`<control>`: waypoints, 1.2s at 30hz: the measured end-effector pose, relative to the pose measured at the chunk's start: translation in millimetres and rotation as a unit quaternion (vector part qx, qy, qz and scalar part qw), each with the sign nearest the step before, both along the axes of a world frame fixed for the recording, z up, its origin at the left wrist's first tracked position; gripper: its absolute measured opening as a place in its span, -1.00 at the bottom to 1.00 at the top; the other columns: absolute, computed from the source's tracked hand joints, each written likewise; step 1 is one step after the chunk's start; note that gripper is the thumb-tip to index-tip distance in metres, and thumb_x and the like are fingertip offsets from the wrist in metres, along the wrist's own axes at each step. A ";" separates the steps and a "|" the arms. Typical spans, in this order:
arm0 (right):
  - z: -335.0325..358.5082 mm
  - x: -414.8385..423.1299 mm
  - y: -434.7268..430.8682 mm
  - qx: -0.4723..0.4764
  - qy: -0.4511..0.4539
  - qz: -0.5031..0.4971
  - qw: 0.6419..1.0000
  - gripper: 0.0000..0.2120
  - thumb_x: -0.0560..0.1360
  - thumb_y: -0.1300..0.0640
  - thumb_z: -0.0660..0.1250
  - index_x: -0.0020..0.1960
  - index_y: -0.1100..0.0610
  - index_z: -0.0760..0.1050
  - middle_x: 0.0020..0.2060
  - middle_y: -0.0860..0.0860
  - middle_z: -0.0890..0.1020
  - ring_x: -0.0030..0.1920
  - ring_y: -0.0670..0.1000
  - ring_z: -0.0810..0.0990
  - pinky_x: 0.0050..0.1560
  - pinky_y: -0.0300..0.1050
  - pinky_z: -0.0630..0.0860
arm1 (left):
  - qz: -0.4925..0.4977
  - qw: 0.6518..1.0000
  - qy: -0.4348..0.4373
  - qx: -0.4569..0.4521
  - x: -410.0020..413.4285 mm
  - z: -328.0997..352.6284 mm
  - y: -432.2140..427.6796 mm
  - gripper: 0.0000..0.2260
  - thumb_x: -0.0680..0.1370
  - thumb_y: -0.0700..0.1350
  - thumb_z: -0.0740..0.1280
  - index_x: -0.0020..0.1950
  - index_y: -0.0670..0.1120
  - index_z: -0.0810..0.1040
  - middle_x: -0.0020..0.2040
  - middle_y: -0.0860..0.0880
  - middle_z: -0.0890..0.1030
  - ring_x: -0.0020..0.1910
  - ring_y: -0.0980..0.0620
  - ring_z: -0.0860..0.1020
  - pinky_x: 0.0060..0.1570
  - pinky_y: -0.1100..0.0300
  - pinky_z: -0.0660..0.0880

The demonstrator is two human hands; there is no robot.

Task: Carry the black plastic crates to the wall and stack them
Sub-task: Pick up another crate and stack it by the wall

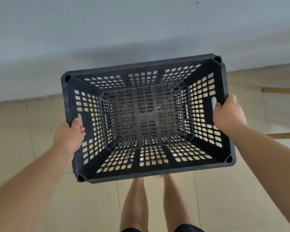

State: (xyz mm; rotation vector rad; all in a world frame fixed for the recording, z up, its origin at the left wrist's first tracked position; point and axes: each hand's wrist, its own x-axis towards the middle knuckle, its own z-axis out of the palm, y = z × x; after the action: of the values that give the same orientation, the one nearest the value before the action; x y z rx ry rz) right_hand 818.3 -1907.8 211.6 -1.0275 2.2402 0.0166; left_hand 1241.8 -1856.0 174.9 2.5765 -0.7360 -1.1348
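A black plastic crate [146, 174] with slotted walls and floor hangs in the air in front of me, open side up and empty. My left hand [69, 136] grips its left short side at the handle slot. My right hand [228, 114] grips the right short side at its handle slot. The crate is slightly turned, its far right corner nearest the grey wall [141, 30]. Through the slots I see only floor below; no other crate shows.
Beige floor tiles [233, 198] run up to the grey wall just beyond the crate. Two wooden bars [281, 90] stick in from the right edge, one near the wall and one lower. My bare legs [136, 203] stand under the crate's near edge.
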 end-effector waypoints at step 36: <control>183.6 19.2 132.6 0.080 -0.068 -0.019 0.994 -0.20 0.54 0.02 0.24 0.66 -0.08 -0.09 0.63 -0.01 0.19 0.60 0.15 0.12 0.55 0.32 0.06 | -0.447 0.890 -0.090 0.026 -147.9 220.9 27.1 -0.54 0.63 0.01 0.23 0.54 0.08 0.30 0.48 0.03 0.39 0.32 -0.06 0.48 0.16 -0.07 0.53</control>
State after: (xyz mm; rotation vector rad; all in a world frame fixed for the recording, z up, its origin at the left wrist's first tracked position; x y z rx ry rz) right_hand 837.5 -1775.3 395.2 -0.8740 2.0975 0.1047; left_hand 1093.9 -1828.9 395.8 2.4045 -2.0945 -1.0990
